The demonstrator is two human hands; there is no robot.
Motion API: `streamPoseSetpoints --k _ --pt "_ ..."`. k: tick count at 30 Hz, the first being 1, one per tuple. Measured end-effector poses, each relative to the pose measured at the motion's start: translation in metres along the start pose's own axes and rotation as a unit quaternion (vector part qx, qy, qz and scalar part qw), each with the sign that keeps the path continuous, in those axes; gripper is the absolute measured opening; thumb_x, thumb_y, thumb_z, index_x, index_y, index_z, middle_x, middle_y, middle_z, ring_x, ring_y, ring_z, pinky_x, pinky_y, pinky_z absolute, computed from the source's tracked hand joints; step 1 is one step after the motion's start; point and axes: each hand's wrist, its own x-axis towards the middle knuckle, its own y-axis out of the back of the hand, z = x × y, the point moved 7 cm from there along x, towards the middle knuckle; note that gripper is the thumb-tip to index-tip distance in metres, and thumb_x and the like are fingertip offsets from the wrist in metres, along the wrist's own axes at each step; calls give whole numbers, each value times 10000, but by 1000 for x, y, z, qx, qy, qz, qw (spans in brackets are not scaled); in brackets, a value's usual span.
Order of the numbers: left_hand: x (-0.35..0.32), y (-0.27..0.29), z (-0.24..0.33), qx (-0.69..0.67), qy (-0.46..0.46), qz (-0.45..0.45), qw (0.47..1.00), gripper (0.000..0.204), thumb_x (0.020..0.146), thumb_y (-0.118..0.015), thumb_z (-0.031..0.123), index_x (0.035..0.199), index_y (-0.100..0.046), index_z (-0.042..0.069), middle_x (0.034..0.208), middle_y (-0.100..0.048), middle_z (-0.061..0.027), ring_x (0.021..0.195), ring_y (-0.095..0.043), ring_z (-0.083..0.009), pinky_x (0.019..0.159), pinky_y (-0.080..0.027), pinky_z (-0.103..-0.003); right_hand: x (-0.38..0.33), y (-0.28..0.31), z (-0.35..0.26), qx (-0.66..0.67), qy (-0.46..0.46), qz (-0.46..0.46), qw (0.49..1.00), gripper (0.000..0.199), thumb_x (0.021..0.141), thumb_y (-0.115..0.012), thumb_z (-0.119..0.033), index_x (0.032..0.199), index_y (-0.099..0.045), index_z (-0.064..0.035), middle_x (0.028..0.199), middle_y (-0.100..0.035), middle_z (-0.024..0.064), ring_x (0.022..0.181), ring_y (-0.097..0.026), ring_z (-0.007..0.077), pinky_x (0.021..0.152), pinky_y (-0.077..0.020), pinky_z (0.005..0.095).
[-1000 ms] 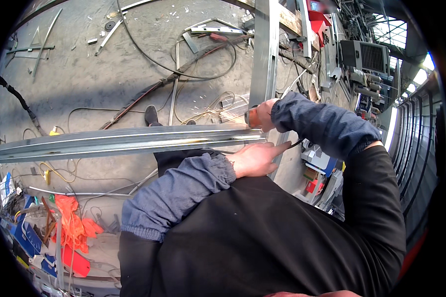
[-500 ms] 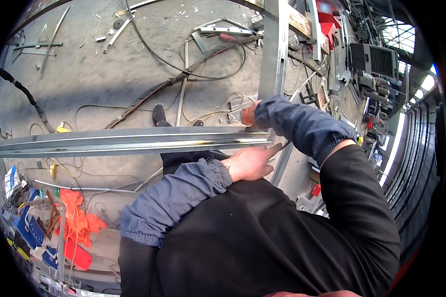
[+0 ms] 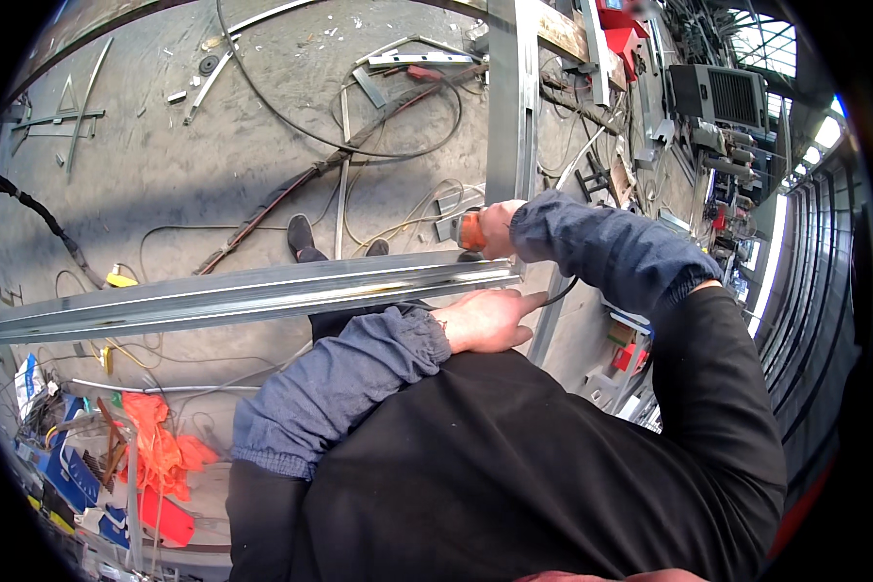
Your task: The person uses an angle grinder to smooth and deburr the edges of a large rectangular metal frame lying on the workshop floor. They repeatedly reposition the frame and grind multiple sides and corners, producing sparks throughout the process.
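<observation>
My right hand point(image 3: 498, 230) is closed around an orange power tool point(image 3: 471, 231) at the corner where two metal profiles meet. The tool's working end is partly hidden, so its exact kind cannot be made out. A long silvery metal profile point(image 3: 213, 300) runs crosswise in front of me. Another metal profile point(image 3: 507, 126) extends away from its right end. My left hand point(image 3: 485, 320) lies at the near side of the crosswise profile, index finger stretched out and thumb apart. A black cord point(image 3: 565, 292) passes by its fingertips and runs up under my right sleeve.
Thick wrapped cables point(image 3: 291, 178) and a looped hose point(image 3: 262, 92) lie on the concrete floor beyond the frame. Orange cloth point(image 3: 155, 436) and a blue container point(image 3: 73, 475) sit at lower left. A dark grey machine point(image 3: 718, 95) and red boxes point(image 3: 623, 48) stand at right.
My right hand and the orange tool have shifted slightly left and nearer, showing more of the tool. The view has turned a little; my left hand stays at the profile.
</observation>
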Motion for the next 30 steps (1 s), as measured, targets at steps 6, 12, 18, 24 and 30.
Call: streamPoseSetpoints --k 6,12,18,24,30 --pt "11 0 -1 -2 15 -17 1000 686 919 -603 264 1541 -383 73 1169 -647 -275 1120 -633 -424 970 -502 -475 21 -13 6 -19 35 0 999 426 756 -788 -360 1047 -766 -49 1005 -755 160 939 -734 328 829 -572 405" --pt "15 -6 -1 -2 17 4 1000 715 906 -613 253 1550 -362 68 1161 -644 -264 1119 -628 -426 964 -501 -481 3 -8 4 -100 82 -30 991 382 772 -772 -363 1011 -758 -65 967 -750 148 912 -725 314 800 -563 409" --pt "19 2 5 -15 -16 15 1000 747 893 -627 255 1559 -345 69 1069 -633 -223 1027 -638 -407 901 -505 -479 -20 7 5 -94 65 -40 993 361 770 -751 -320 1022 -752 -62 935 -743 132 894 -724 307 788 -565 410" --pt "21 2 4 -9 -7 13 1000 766 891 -632 262 1570 -328 79 1057 -626 -218 1019 -641 -399 894 -507 -470 -18 9 12 -57 37 -27 997 370 768 -752 -307 1031 -751 -47 935 -746 142 876 -726 310 765 -571 400" --pt "17 -3 6 -15 -10 22 1000 777 892 -634 265 1578 -314 92 1073 -617 -216 1043 -626 -407 912 -502 -476 -18 -10 17 -118 72 -25 990 344 752 -759 -301 977 -747 -41 890 -737 152 842 -725 321 751 -573 409"
